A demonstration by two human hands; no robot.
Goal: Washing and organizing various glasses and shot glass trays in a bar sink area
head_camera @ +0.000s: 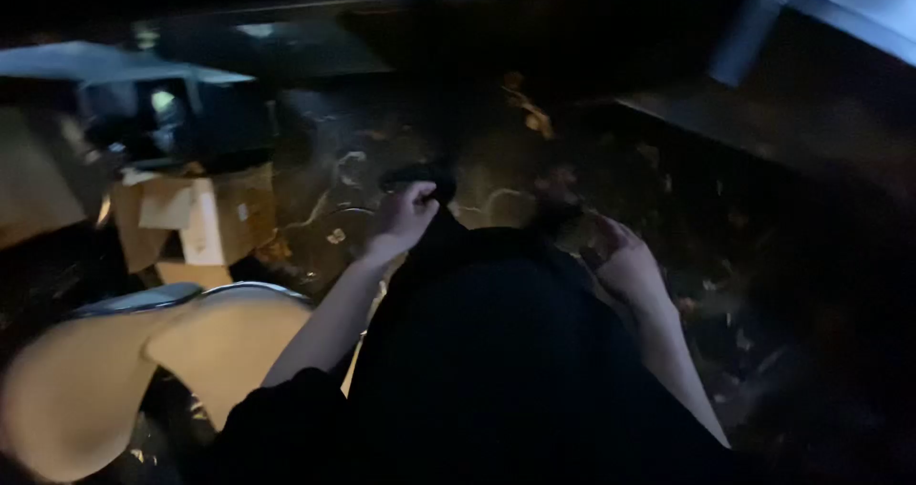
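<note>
The left hand (405, 220) is clenched around the upper edge of a large black bag (496, 351) — probably a plastic sack, though the dim light makes the material hard to tell — which fills the lower middle of the view, in front of the person's body. The right hand (625, 266) grips the bag's opposite edge with curled fingers, so the top is held between both hands above a dark marbled floor (353, 161) with pale veins. To the left lie torn cardboard boxes (196, 218) and a pale curved seat (143, 361) — both well apart from the hands.
</note>
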